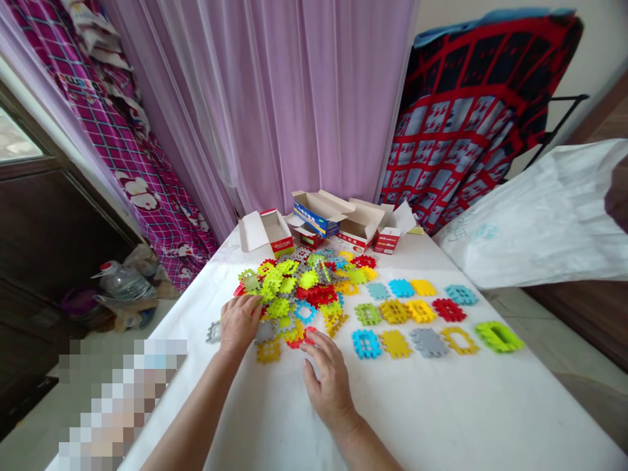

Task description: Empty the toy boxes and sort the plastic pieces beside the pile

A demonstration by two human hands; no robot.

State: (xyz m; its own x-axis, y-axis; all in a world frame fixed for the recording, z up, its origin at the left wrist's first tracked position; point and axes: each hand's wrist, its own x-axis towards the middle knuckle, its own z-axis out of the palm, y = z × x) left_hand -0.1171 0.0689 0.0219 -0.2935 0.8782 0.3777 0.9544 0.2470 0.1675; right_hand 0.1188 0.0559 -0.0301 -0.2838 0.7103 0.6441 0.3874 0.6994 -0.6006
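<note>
A heap of interlocking plastic building tiles point(279, 284) in lime green, red, yellow, grey and blue lies on the white-covered table point(275, 405). My left hand point(239, 322) rests at the heap's left edge, fingers stretched onto the tiles, with no held piece visible. A grey tile point(214, 332) sits just left of that hand. In front of the heap is my right hand point(330, 376), its thumb and fingers apart, fingertips at a red tile point(295, 341). To the right, single tiles are laid out in rows, among them a blue window tile point(366, 344) and a thicker lime-green piece point(499, 336).
Opened cardboard boxes stand along the back, including a blue box point(318, 216) and a red and white box point(275, 232). A white plastic bag point(534, 216) hangs by the right edge. Purple curtains point(304, 98) hang behind; a water jug point(122, 281) is on the left floor.
</note>
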